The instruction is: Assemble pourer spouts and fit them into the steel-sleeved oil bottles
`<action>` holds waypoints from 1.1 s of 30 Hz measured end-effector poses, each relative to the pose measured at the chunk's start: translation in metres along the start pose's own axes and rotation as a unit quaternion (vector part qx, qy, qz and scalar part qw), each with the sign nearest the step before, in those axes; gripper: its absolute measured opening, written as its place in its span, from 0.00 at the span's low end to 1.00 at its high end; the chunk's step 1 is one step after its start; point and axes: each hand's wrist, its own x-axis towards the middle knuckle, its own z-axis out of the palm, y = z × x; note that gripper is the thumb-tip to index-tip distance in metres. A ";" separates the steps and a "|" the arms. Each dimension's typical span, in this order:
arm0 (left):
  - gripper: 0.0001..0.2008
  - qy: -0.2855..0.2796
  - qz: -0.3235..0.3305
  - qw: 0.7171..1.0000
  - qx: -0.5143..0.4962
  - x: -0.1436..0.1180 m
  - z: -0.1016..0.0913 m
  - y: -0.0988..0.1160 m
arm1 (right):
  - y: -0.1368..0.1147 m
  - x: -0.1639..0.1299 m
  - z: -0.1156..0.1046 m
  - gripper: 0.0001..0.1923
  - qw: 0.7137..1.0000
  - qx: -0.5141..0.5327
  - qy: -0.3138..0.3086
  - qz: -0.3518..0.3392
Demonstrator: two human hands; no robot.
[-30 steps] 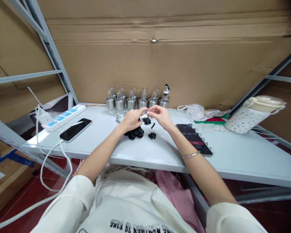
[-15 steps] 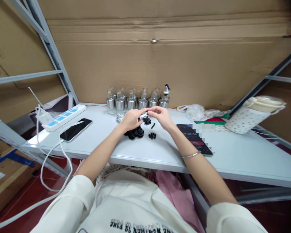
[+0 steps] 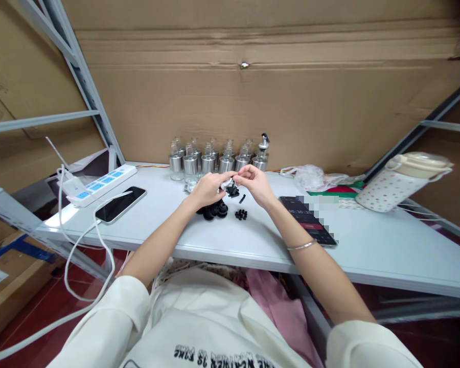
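My left hand (image 3: 207, 189) is closed around a small silver metal piece (image 3: 226, 183), which looks like a pourer spout and is partly hidden by the fingers. Thumb and fingertips of my right hand (image 3: 255, 183) are pinched together against its right end; whatever they grip is too small to make out. Below the hands lie flat black pieces (image 3: 233, 191), a single black strip (image 3: 243, 198) and a cluster of small black plugs (image 3: 241, 214). Black ringed stoppers (image 3: 214, 210) are heaped under my left hand. More silver pieces (image 3: 189, 186) show left of it.
Glass bottles with metal sleeves (image 3: 208, 163) stand in rows at the back; one carries a pourer (image 3: 264, 142). A phone (image 3: 120, 205) and power strip (image 3: 101, 185) lie left. Rightward are another phone (image 3: 310, 222), a plastic bag (image 3: 308, 177) and a dotted flask (image 3: 393, 184).
The fingers of my right hand have risen very slightly at the silver piece. My left hand keeps its hold, and the things on the table stay where they were.
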 end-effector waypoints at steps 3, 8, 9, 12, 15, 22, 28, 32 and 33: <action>0.28 0.000 0.002 1.000 -0.005 0.000 0.001 0.000 | -0.002 0.000 0.001 0.21 1.000 -0.001 -0.001 0.002; 0.27 0.000 -0.006 1.000 -0.007 0.000 0.001 -0.001 | -0.004 -0.001 0.001 0.19 1.000 0.001 -0.006 0.025; 0.27 -0.001 -0.007 1.000 -0.006 0.000 0.001 -0.001 | -0.004 -0.001 0.001 0.18 1.000 0.002 -0.005 0.030; 0.27 -0.005 -0.010 1.000 0.001 0.000 0.001 -0.002 | -0.004 -0.001 0.002 0.17 0.999 0.001 0.004 0.036; 0.28 -0.006 -0.015 1.000 0.000 0.000 0.001 -0.001 | -0.004 -0.001 0.002 0.15 0.999 -0.008 0.020 0.036; 0.28 -0.018 -0.023 1.000 0.012 0.001 0.001 -0.001 | -0.004 0.000 0.002 0.12 0.999 -0.032 0.034 0.024; 0.29 -0.017 -0.017 1.000 0.011 0.001 0.003 -0.002 | -0.006 -0.001 0.004 0.13 0.998 -0.049 0.040 0.024; 0.32 -0.016 -0.028 0.999 0.004 0.000 0.002 -0.002 | -0.007 -0.002 0.004 0.11 0.998 -0.052 0.042 0.014; 0.32 -0.015 -0.030 0.999 0.003 0.000 0.002 -0.001 | -0.007 -0.002 0.004 0.12 0.998 -0.053 0.039 0.013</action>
